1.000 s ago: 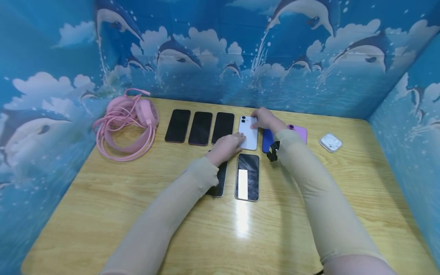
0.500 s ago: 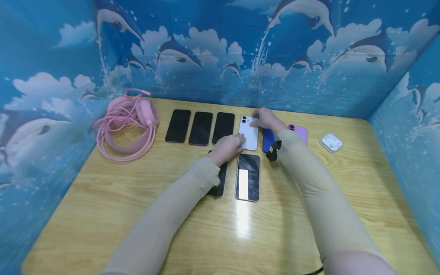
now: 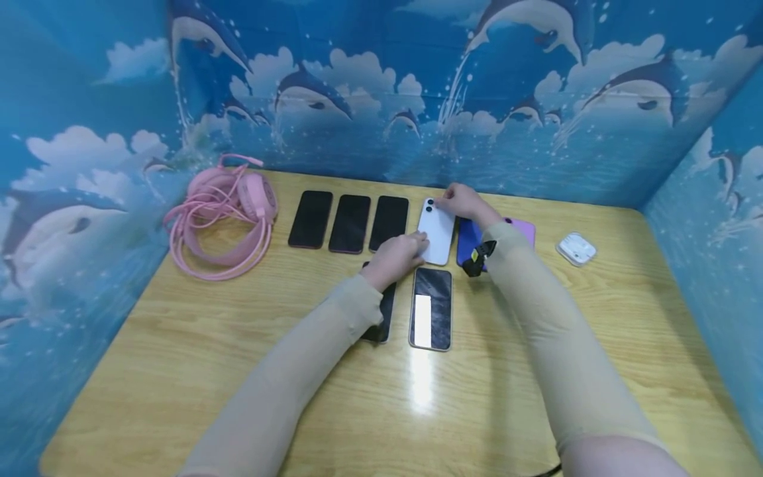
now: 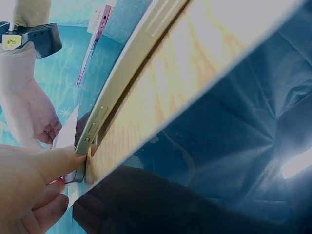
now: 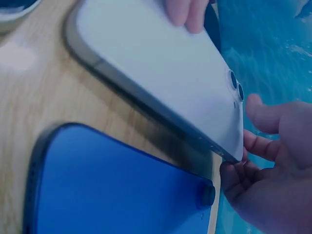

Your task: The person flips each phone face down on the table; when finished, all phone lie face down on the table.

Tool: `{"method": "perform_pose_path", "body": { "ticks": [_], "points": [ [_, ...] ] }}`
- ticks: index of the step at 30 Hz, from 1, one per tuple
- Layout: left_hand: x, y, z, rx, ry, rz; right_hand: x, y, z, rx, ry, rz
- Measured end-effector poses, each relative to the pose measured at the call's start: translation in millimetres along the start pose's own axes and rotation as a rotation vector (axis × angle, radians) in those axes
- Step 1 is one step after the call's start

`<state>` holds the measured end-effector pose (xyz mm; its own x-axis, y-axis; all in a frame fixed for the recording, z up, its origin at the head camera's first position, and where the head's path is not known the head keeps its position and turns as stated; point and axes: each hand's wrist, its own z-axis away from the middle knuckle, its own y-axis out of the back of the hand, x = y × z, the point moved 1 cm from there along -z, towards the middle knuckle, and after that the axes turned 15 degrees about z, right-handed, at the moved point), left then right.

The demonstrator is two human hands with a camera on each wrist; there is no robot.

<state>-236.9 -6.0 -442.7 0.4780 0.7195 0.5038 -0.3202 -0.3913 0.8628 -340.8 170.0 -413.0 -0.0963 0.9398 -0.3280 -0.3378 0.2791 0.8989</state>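
A white phone (image 3: 438, 232), back side up with two camera lenses, is tipped up off the wooden table (image 3: 179, 344) between both hands. My left hand (image 3: 411, 246) pinches its near end. My right hand (image 3: 450, 202) grips its far end by the lenses. In the right wrist view the white phone (image 5: 161, 68) hangs slanted above a blue phone (image 5: 112, 185), with my right hand's fingers (image 5: 263, 146) curled at its corner. The left wrist view shows the phone's edge (image 4: 97, 124) with its side buttons against my left fingertips (image 4: 53, 163).
Three black phones (image 3: 348, 222) lie in a row to the left. A glossy phone (image 3: 430, 308) and a dark one (image 3: 381, 318) lie nearer me. A blue phone (image 3: 467, 238) and a purple phone (image 3: 524, 228) lie to the right. Pink headphones (image 3: 220, 212) lie far left, a white earbud case (image 3: 575, 248) far right.
The white phone lay flat on the table; now it is tilted up and turned slightly, held at both ends. Both hands have barely shifted.
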Motion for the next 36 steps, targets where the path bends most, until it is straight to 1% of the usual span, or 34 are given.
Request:
{"method": "perform_pose_path", "body": {
  "ticks": [2,5,12,18,21,23,25,27,32,36],
  "points": [
    [0.7,0.4,0.2,-0.001,-0.004,-0.006,-0.5,1.5,1.1,-0.001,-0.014,-0.025],
    [2.1,1.2,0.5,0.008,-0.017,-0.023,-2.5,3.1,3.0,0.03,-0.016,-0.078],
    [5.8,4.7,3.7,0.074,-0.072,-0.044,-7.4,11.8,10.2,0.114,-0.031,-0.274],
    [7.7,8.5,6.9,0.155,-0.095,-0.005,-11.8,22.5,16.4,0.118,-0.04,-0.392],
    [9.1,9.6,7.9,0.19,-0.099,0.022,-14.6,25.8,20.2,0.113,-0.035,-0.433],
    [9.7,9.8,8.2,0.212,-0.11,0.035,-17.1,27.4,22.6,0.117,-0.029,-0.444],
    [11.2,10.5,8.5,0.233,-0.124,0.045,-20.0,28.9,25.1,0.128,-0.025,-0.432],
    [13.1,11.4,8.4,0.261,-0.145,0.053,-23.5,30.7,27.7,0.145,-0.014,-0.4],
    [17.6,13.4,8.4,0.357,-0.201,0.077,-33.8,35.2,34.2,0.193,0.007,-0.315],
    [19.2,14.1,9.0,0.42,-0.253,0.077,-40.4,37.7,37.6,0.214,-0.007,-0.277]
  ]
}}
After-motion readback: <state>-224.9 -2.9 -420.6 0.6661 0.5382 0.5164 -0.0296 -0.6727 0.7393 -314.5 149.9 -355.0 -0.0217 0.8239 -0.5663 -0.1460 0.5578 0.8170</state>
